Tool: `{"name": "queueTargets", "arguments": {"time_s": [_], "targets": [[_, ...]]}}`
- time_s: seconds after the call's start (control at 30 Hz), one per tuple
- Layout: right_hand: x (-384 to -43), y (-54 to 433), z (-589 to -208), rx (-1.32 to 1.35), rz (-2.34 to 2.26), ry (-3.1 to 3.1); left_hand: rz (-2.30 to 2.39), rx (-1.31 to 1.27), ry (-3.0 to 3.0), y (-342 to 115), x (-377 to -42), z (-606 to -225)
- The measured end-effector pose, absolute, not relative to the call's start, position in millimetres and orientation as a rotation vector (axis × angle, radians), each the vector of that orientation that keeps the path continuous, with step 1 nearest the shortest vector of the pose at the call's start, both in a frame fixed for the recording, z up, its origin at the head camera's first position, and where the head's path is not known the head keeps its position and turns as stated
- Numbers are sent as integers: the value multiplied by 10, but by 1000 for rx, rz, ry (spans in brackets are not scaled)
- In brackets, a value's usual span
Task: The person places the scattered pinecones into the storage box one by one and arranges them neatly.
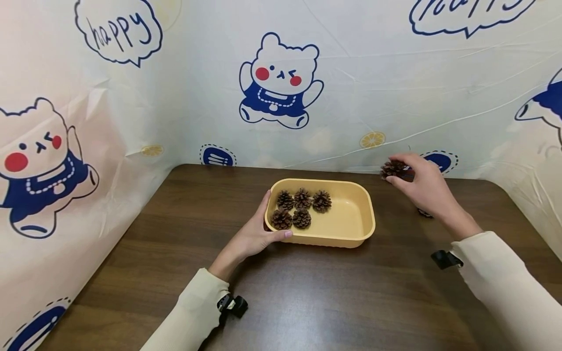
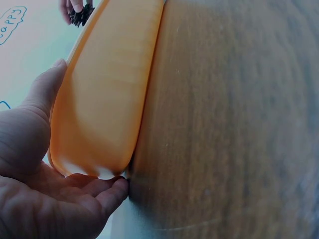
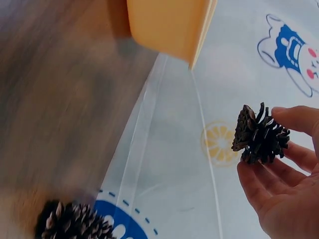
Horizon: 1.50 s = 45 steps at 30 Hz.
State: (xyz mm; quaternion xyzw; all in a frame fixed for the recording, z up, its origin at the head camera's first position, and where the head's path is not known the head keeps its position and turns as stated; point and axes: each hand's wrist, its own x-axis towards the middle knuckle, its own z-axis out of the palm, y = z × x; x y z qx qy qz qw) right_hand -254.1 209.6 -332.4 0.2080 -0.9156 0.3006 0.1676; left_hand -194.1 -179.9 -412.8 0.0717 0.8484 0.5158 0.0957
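Observation:
A yellow rectangular tub [image 1: 347, 219] stands on the table with several brown pine cones [image 1: 302, 199] grouped in its left half. My left hand [image 1: 254, 234] grips the tub's left end, thumb over the near rim; in the left wrist view the fingers [image 2: 112, 196] curl round the tub's end near its base. My right hand [image 1: 423, 185] pinches another pine cone [image 3: 261, 134] between thumb and fingertips, raised to the right of the tub near the back wall. Below the right wrist lies one more pine cone [image 3: 75, 221], mostly hidden by the arm in the head view.
The brown wooden table [image 1: 307, 292] extends toward me in front of the tub. Behind it and at both sides hangs a pale printed cloth [image 1: 197, 97] with bear drawings, meeting the table's back edge. A black strap device [image 1: 234, 306] sits at each wrist.

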Motion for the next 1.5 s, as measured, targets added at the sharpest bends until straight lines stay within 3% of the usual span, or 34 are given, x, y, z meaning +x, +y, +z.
{"name": "queueTargets", "arguments": {"time_s": [1.5], "targets": [[-2334, 1304, -3640, 822, 963, -2695, 1522, 198, 2514, -1801, -1948, -4141]]}}
